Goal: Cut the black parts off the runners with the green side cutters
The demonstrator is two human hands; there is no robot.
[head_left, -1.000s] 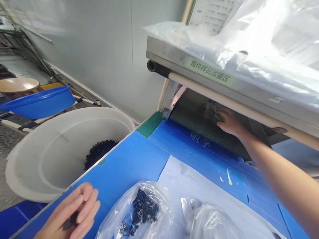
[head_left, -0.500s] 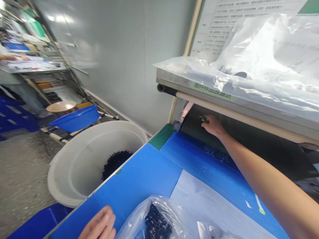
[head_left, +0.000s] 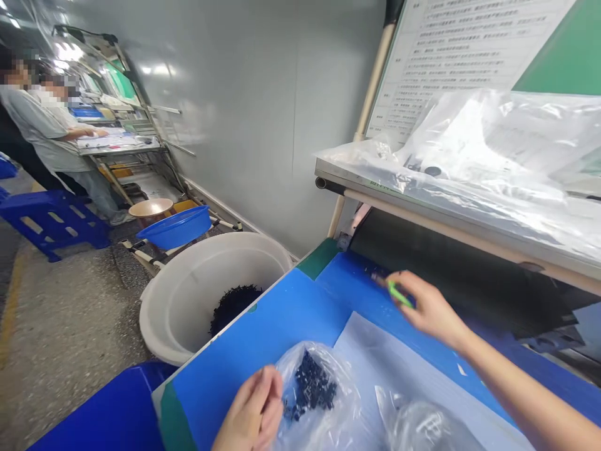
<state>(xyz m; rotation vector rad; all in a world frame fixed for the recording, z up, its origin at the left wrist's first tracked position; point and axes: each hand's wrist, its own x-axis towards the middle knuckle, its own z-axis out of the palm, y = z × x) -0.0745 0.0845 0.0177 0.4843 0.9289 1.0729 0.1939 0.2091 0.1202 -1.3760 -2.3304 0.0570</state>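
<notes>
A workshop with a grey wall, and a blue table [head_left: 263, 313] set under a steel shelf [head_left: 422, 188] draped in clear plastic; two people stand at a bench far off to the left.

The right hand [head_left: 429, 307] hovers over the back of the table, its fingers pinched shut on a small green stick-like tool [head_left: 399, 293], blurred, possibly a marker or pick. The tool's long axis runs slantwise, its free end pointing up and left toward the dark roller [head_left: 469, 275] beneath the shelf.

The left hand [head_left: 256, 413] rests at the near edge with fingers curled closed at the mouth of a clear bag [head_left: 323, 401] holding small black parts [head_left: 312, 385]; whether it grips the bag's film or a part, I cannot tell. A second clear bag [head_left: 422, 426] lies just beside it on a white sheet [head_left: 375, 357].

My guess is the tool is being carried toward the bags; the next move needs it turned tip-down. A white tub [head_left: 188, 294] with more black parts sits on the floor beside the table, a blue basin [head_left: 176, 227] behind it.
</notes>
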